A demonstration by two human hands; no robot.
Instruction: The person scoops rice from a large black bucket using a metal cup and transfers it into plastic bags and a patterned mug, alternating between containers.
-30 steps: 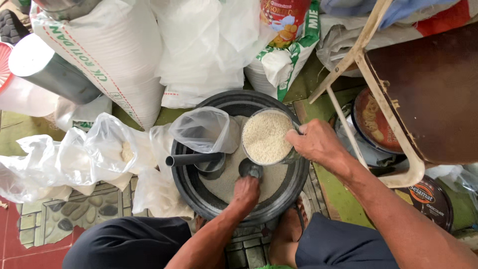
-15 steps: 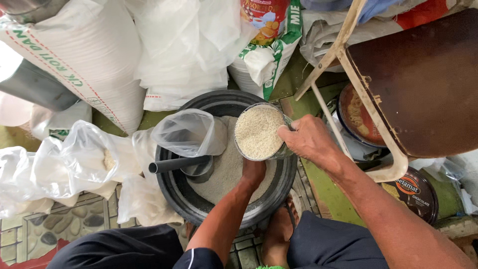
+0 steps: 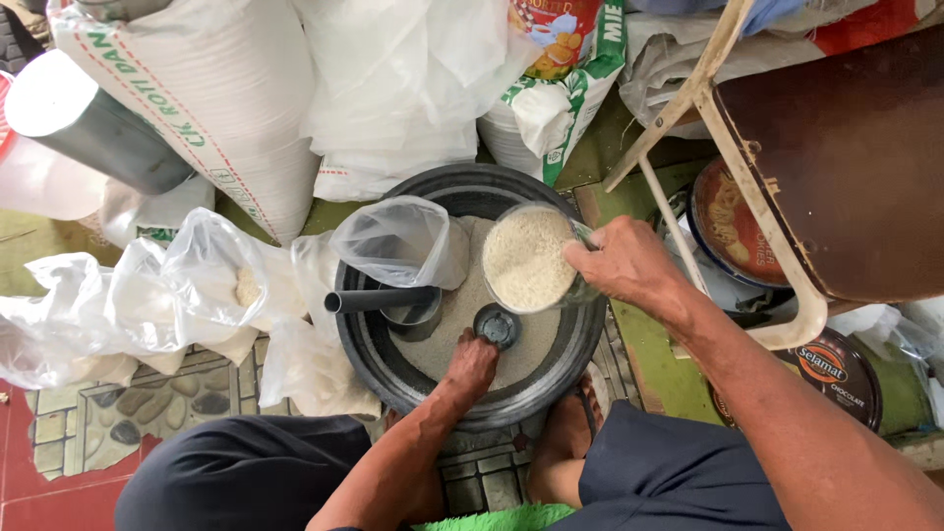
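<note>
Bare-armed person in dark shorts

Both forearms are unsleeved; dark navy cloth shorts (image 3: 678,472) cover the thighs, feet bare.

We are looking straight down at a tiled floor (image 3: 108,418) with a pebble pattern, turning red at the left edge. White woven sacks (image 3: 211,108) are leaning together across the top. A dark brown wooden chair (image 3: 846,157) with a pale frame is standing at the right, over green ground. Soft, even daylight is falling everywhere.
</note>
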